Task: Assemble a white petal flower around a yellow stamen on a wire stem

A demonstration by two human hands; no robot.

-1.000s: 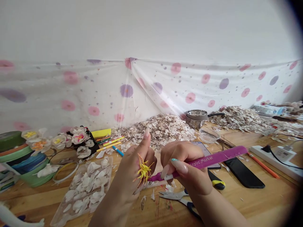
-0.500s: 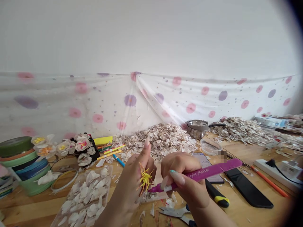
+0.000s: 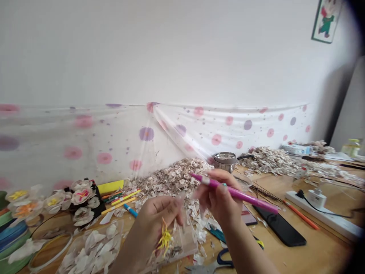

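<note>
One littered table (image 3: 319, 258), white wall (image 3: 171, 49)

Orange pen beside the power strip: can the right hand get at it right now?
Probably yes, once the right hand frees its fingers of the purple marker. Only the flat black phone seems to lie between it and the orange pen.

Right hand (image 3: 218, 199): bare, thumbnail (image 3: 224, 185) with glossy teal colour
Left hand (image 3: 155, 219): bare, nail detail blurred
Right forearm (image 3: 246, 245): uncovered
Left forearm (image 3: 131, 247): uncovered
</note>
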